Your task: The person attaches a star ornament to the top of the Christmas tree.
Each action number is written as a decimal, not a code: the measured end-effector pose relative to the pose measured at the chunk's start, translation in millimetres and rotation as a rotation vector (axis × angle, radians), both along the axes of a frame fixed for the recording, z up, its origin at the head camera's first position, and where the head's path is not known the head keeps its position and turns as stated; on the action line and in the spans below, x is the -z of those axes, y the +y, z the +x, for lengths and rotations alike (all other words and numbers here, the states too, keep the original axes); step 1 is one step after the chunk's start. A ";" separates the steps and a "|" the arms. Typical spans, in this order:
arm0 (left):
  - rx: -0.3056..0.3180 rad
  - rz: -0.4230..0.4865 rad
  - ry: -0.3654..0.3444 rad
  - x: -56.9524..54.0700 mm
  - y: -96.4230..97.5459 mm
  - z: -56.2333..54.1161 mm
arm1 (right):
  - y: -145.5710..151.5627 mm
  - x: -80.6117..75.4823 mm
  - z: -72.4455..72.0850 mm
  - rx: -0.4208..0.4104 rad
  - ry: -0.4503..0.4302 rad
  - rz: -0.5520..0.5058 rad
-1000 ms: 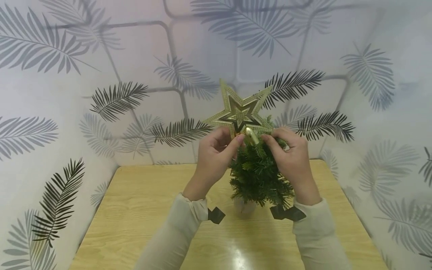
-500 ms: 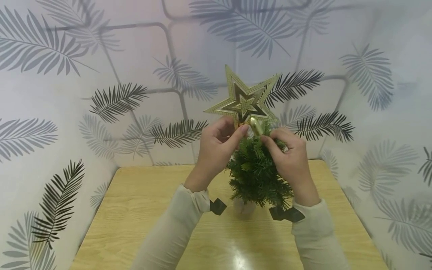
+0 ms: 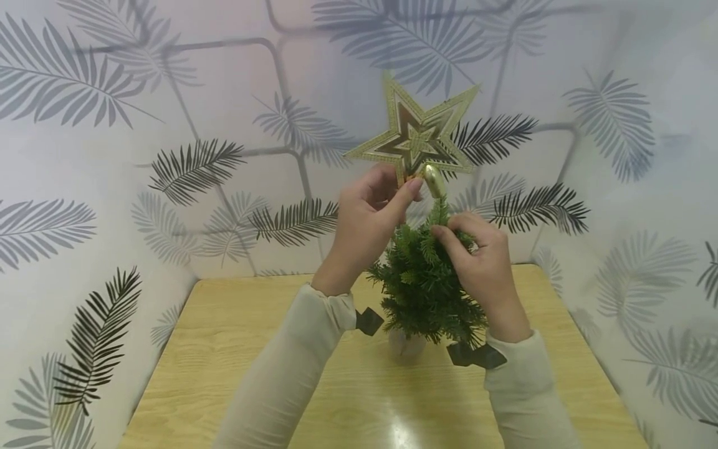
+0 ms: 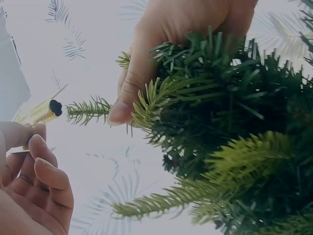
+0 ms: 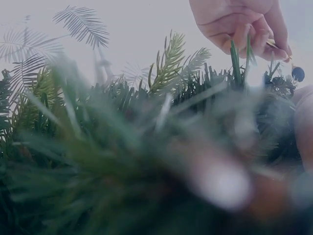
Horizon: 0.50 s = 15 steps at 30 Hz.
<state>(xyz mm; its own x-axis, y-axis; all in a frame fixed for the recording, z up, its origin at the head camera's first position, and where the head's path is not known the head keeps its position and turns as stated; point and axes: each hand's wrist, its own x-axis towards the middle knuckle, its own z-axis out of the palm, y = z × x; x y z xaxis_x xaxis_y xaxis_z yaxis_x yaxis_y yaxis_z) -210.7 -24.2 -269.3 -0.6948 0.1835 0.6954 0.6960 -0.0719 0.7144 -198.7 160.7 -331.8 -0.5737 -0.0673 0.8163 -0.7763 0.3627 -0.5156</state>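
A gold star tree topper [image 3: 416,140] tilts above a small artificial Christmas tree [image 3: 429,287]. My left hand [image 3: 370,212] pinches it by a lower point between thumb and fingers. The topper's short gold tube [image 3: 434,181] hangs just over the tree's top sprig [image 3: 439,212]. In the left wrist view the tube's dark end [image 4: 56,107] faces the sprig's tip, with a slight gap between them. My right hand [image 3: 485,268] pinches the treetop just below that sprig, thumb and forefinger together. Blurred needles [image 5: 122,147] fill much of the right wrist view, hiding most of the right hand.
The tree's pale round base [image 3: 406,346] stands on a light wooden table [image 3: 252,349]. Behind and on both sides rise walls [image 3: 359,62] with a leaf pattern. Each cuff has a dark piece, the left one [image 3: 369,321] near the lower branches.
My left hand has lifted the star topper up and slightly right, so its tube has moved from among the top needles to above the sprig. The right hand stays nearly still.
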 end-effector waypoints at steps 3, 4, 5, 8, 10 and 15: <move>0.002 -0.001 -0.007 -5.5 4.0 -2.1 | 0.4 0.0 -0.2 -0.009 0.002 0.000; 0.004 -0.004 -0.009 -7.2 5.4 -2.4 | 0.7 0.1 -0.2 -0.011 0.005 0.003; 0.004 -0.010 -0.011 -8.4 6.7 -2.8 | 0.9 0.1 -0.4 -0.012 0.008 0.001; 0.001 -0.032 -0.008 -10.3 9.8 -4.1 | 1.3 0.0 -0.7 -0.020 0.018 -0.005; -0.003 -0.045 -0.002 -10.5 10.5 -4.5 | 1.0 0.3 -1.3 -0.017 0.023 -0.011; -0.018 -0.063 0.010 -9.6 8.7 -5.5 | -0.5 1.5 -1.1 -0.011 0.010 -0.012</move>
<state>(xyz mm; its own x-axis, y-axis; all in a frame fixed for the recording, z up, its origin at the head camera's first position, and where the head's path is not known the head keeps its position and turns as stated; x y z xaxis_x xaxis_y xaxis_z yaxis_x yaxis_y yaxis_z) -216.2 -15.5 -259.8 -0.6916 0.2144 0.6897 0.7038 -0.0144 0.7102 -199.8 160.3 -333.3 -0.5648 -0.0638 0.8227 -0.7853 0.3478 -0.5122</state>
